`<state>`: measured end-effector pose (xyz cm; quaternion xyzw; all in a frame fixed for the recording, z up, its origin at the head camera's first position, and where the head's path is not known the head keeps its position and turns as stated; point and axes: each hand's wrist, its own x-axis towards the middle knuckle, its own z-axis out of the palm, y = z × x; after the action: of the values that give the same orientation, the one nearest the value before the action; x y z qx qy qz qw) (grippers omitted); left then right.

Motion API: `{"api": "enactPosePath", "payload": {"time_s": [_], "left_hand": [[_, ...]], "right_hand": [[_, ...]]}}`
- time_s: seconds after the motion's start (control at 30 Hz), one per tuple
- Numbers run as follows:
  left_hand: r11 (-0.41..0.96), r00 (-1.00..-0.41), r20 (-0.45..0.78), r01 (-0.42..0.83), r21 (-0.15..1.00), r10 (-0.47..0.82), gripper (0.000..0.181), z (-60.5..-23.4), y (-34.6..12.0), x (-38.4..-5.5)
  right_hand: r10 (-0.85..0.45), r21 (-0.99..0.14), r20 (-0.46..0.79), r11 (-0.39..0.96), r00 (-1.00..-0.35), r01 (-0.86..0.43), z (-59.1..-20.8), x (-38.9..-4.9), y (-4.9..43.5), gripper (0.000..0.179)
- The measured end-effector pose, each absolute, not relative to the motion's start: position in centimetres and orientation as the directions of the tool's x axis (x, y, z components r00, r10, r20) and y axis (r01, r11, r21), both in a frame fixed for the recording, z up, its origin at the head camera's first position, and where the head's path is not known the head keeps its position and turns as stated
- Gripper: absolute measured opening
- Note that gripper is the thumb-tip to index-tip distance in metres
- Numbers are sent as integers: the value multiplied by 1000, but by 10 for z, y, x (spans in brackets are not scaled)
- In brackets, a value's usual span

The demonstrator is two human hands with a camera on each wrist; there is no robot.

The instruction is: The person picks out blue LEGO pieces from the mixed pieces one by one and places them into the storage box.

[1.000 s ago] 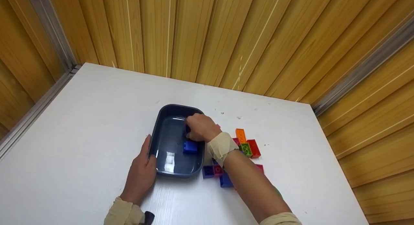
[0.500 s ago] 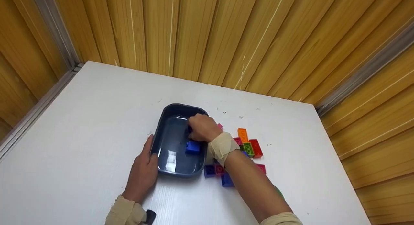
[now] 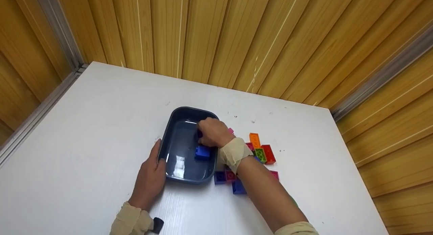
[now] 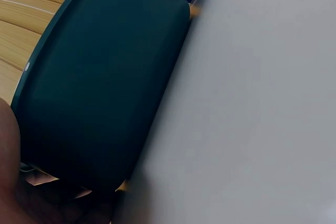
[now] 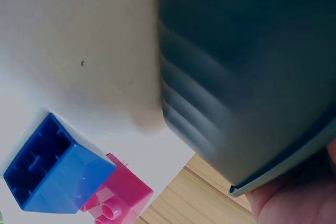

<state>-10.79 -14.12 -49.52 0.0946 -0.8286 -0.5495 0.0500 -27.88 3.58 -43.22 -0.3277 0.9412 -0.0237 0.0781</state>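
Observation:
A dark blue dish (image 3: 181,133) with a raised rim sits on the white table. My left hand (image 3: 150,177) lies along its left outer wall, fingers straight against the side and thumb at the rim. Inside the dish, near its right wall, my right hand (image 3: 213,132) pinches a dark blue toy brick (image 3: 199,134), mostly covered by the fingers. Just below that hand a bright blue brick (image 3: 202,152) rests on the dish floor. The left wrist view shows the dish's outer wall (image 4: 105,77). In the right wrist view, the dish wall hides the right fingertips.
Several loose bricks lie right of the dish, partly under my right forearm: an orange brick (image 3: 254,140), a red brick (image 3: 268,154), a green brick (image 3: 260,155), a blue brick (image 5: 68,174) and a pink brick (image 5: 123,192). Wood-patterned walls (image 3: 199,35) border the table.
The scene has shifted slightly in the head view as the camera moved. Both hands keep nearly the same places, the right one still inside the dish.

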Motion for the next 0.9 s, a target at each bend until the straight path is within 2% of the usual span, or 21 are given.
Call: {"api": "enactPosePath", "payload": {"time_s": [0.1, 0.3, 0.53, 0.9], "left_hand": [[374, -978, -18, -96, 922, -206, 62, -495, -141, -108], [370, -978, -18, -96, 924, -207, 62, -495, -141, -109], [372, -977, -23, -102, 922, -212, 62, -494, -140, -109], [377, -976, 1, -82, 923, -216, 61, -496, -141, -109]], "right_hand": [[-626, -120, -125, 779, -770, -615, -428, -279, 37, 20], [-650, -153, -88, 757, -754, -635, -418, -280, 41, 24], [-630, -234, -65, 763, -774, -602, -405, -281, 46, 38], [-596, -250, -48, 784, -801, -568, -392, -281, 54, 54]]}}
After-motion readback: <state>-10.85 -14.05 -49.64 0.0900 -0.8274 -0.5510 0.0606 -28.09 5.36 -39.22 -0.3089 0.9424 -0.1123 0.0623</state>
